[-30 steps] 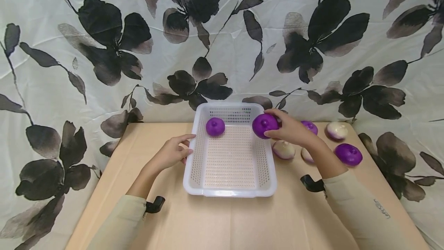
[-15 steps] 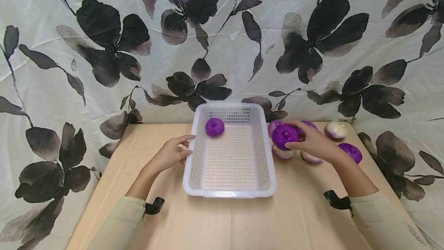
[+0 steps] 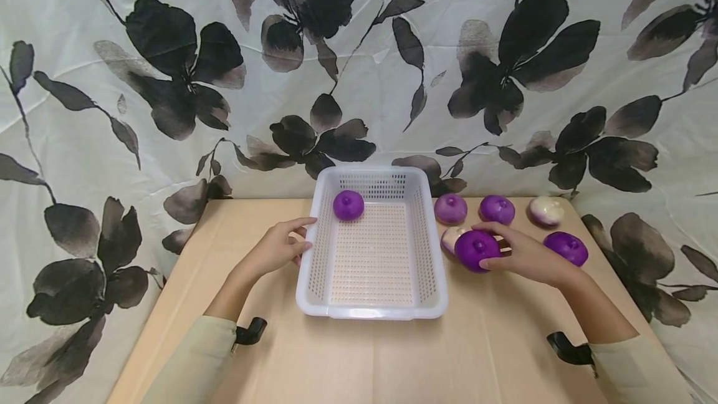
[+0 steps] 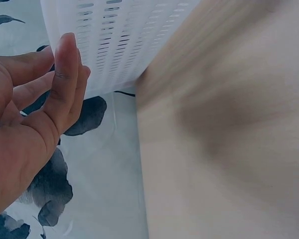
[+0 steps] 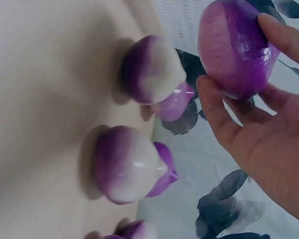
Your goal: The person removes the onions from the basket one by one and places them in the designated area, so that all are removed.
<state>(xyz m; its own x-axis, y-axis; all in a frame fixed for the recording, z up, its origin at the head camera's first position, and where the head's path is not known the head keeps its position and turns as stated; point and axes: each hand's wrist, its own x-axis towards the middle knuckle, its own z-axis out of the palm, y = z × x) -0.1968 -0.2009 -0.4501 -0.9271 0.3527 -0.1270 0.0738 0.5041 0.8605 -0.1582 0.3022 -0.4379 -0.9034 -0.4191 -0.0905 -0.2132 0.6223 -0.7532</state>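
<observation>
Left hand [image 3: 277, 248]: we are resting it against the left wall of the white basket [image 3: 314, 248], fingers [image 4: 65, 74] relaxed and nearly straight, gripping nothing; we judge it is best keeping that light press so the basket is not sliding.

Basket contents: one purple onion [image 3: 348, 204] is lying in the far left corner.

Held onion [image 3: 477, 250]: we are carrying it just right of the basket, low over the table [image 3: 364, 360], near the pale onion [image 3: 451, 237] beside it.

Right hand [image 3: 524, 257]: our fingers [image 5: 214, 107] are curling around the held onion from the right and beneath. We judge a steady, even grip matters, since the skin looks smooth, and the hand needs to keep clear of the loose ones.

Loose onions: three more are sitting along the far edge [image 3: 450, 208], [image 3: 497, 209], [image 3: 546, 211], another at the far right [image 3: 566, 248].

Change: a second ago we were holding this onion over the basket's right rim; now it is lying nearer and further right, outside the basket. The left hand is staying put.
</observation>
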